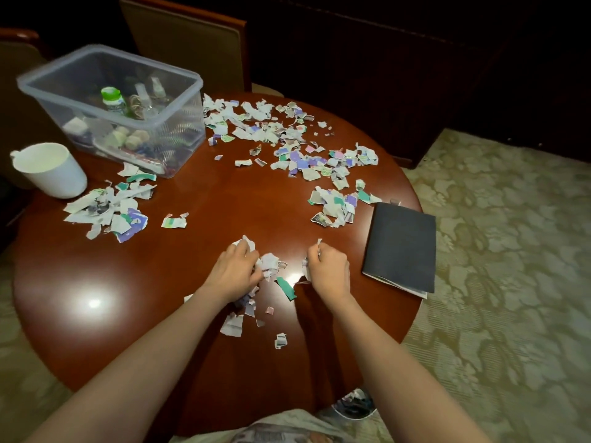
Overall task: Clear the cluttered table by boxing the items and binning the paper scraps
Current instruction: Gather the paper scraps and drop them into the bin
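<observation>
Reaching forward with both bare forearms over the near middle of the round wooden surface (pixel 208 199), palms down. Gripping a wad of paper scraps (pixel 270 263) in the left hand (pixel 235 271), fingers curled round it; pinching a few more in the right hand (pixel 329 268), fingers clenched. Beyond, with further heaps near the clear box (pixel 185 135) and black notebook (pixel 401 247).

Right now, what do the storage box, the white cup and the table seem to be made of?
Storage box: probably clear plastic, slightly frosted; the contents show through its walls.
White cup: smooth, matte white, plastic or ceramic; I cannot tell which.
Table: reddish-brown wood or wood veneer with glossy varnish; bright light reflections shine on it.
</observation>
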The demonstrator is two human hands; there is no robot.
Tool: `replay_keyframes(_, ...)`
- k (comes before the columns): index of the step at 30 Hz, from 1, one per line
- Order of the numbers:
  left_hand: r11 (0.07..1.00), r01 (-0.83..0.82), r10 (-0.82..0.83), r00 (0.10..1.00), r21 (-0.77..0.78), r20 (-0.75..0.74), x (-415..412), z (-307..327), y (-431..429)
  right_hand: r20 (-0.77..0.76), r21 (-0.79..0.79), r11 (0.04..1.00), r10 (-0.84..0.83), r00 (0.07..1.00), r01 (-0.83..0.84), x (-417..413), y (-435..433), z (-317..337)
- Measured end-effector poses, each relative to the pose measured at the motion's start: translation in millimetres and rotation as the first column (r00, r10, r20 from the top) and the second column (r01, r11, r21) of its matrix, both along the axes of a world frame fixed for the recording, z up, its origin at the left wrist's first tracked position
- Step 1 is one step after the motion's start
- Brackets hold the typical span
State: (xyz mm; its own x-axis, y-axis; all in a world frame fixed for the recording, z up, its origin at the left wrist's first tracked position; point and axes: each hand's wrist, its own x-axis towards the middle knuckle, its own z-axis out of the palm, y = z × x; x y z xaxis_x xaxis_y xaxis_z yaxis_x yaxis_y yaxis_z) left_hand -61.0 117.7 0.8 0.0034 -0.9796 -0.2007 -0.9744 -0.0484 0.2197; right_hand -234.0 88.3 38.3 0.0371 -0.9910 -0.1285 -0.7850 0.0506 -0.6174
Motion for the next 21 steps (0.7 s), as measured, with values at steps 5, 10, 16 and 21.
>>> replay_keyframes(5,0.986,-0.076,0.081,0.996,0.15,-0.026,-4,-16,-7,-0.012,0.037,0.999,0.006,1.0,-0.005,-11,7,-2)
replay_keyframes(10,0.965,-0.081,0.094,0.995,0.248,-0.041,-19,-26,-15,-0.036,0.111,0.994,0.024,0.999,-0.02,-16,12,-2)
replay_keyframes(16,0.985,0.079,-0.085,0.996,-0.156,-0.037,-49,-40,1,-0.075,0.115,0.993,0.024,0.997,-0.015,-14,11,-12)
replay_keyframes(21,0.968,0.14,-0.147,0.989,-0.208,-0.015,-54,-38,2,-0.049,0.105,0.994,-0.005,0.999,0.01,-14,5,-16)
